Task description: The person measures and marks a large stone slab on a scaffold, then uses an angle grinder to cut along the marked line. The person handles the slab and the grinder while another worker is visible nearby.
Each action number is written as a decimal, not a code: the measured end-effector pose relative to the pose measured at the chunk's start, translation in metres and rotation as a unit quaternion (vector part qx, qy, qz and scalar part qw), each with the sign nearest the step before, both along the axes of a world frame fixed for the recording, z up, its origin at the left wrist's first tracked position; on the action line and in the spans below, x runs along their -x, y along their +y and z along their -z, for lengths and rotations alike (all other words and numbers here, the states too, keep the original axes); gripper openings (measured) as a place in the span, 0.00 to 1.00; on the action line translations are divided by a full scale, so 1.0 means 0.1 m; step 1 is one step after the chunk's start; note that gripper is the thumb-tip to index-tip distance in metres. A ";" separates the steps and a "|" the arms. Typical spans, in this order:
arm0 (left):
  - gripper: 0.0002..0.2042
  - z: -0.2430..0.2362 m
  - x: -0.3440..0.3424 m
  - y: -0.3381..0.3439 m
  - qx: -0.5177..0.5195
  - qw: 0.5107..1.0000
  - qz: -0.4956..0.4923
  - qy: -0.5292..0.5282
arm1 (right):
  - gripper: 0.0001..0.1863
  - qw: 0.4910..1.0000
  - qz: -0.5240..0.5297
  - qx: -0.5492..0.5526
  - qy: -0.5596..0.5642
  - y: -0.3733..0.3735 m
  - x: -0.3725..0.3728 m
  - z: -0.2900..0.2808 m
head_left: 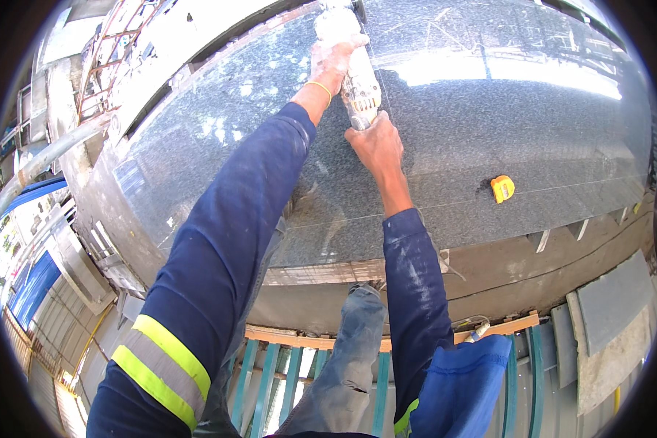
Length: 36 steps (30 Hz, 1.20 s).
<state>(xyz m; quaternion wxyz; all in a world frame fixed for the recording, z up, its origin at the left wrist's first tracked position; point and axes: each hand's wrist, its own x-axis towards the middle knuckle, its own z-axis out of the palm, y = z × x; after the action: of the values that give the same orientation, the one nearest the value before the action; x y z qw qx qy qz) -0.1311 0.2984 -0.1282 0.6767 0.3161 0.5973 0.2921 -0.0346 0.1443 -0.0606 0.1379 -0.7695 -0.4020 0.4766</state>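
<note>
White, dust-smeared power tool, head view, the only one: being gripped by both hands over a dark speckled slab. Its casing is being clasped toward the far end by the left hand, fingers wrapped; fingertips are partly being lost in glare. Its rear end is being clenched by the right hand; fingertips on the hidden side cannot be told. No gap is being left: the body is being spanned between the two sets of fingers, its far head lying just beyond the left ones, so the left hand is being placed nearer to it. Long axis is being directed away from the right fingers, forward and slightly left; the head is being pointed forward, its details being washed out. Right of the right fingers, well apart, a yellow tape measure is being supported by the slab.
</note>
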 end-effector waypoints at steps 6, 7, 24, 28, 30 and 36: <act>0.19 -0.05 0.04 -0.08 -0.016 1.000 0.006 0.019 | 0.26 1.000 0.001 0.008 -0.002 -0.08 0.03 -0.06; 0.19 -0.07 0.02 -0.09 -0.020 1.000 0.011 0.017 | 0.26 1.000 0.003 0.001 -0.004 -0.10 0.02 -0.05; 0.19 -0.04 0.03 -0.04 -0.039 0.999 0.005 0.019 | 0.24 1.000 0.001 -0.024 -0.009 -0.08 0.01 -0.02; 0.19 -0.05 -0.03 -0.01 -0.054 0.997 0.001 0.057 | 0.25 1.000 0.010 -0.018 -0.002 -0.02 0.00 0.02; 0.20 -0.01 0.05 0.00 -0.042 0.998 0.006 0.036 | 0.25 1.000 0.008 -0.024 0.003 -0.02 0.04 0.00; 0.20 -0.12 -0.06 -0.17 -0.014 0.999 0.022 0.020 | 0.25 1.000 0.008 -0.015 -0.010 -0.20 -0.05 -0.01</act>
<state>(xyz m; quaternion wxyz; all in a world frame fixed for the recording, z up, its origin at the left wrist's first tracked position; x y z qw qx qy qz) -0.1249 0.2818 -0.1166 0.6661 0.3446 0.5996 0.2793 -0.0294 0.1245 -0.0597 0.1487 -0.7755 -0.4045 0.4615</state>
